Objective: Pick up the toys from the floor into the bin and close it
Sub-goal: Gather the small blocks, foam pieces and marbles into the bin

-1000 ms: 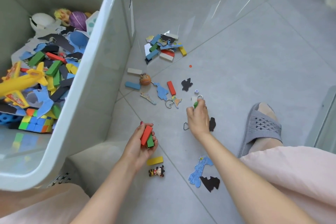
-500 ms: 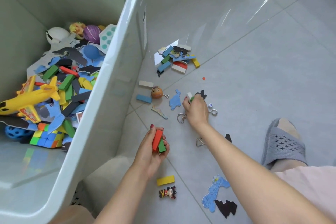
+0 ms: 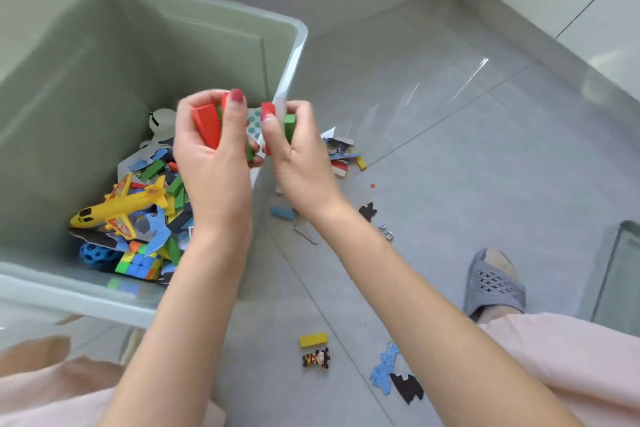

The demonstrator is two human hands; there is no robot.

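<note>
The pale green bin (image 3: 62,295) stands open at the left, holding a yellow toy plane (image 3: 121,208), a colour cube (image 3: 138,263) and several blocks. My left hand (image 3: 214,156) is raised over the bin's right side and grips a red block (image 3: 207,125) with a green one behind it. My right hand (image 3: 298,156) is beside it at the bin's rim and grips a red block (image 3: 268,109) and a green block (image 3: 289,123). On the floor lie a yellow block (image 3: 313,340), a small doll figure (image 3: 316,358), a blue block (image 3: 282,212) and paper cut-outs (image 3: 384,371).
A pile of blocks and cut-outs (image 3: 343,156) lies on the grey tiles right of the bin. A small die (image 3: 382,225) and a metal ring (image 3: 388,235) lie near my right forearm. My foot in a grey slipper (image 3: 493,284) stands at the right; a wall runs behind.
Both hands rose from the floor to the bin's right rim. My right hand lifted blocks off the floor. The view tilted up, showing the whole bin.
</note>
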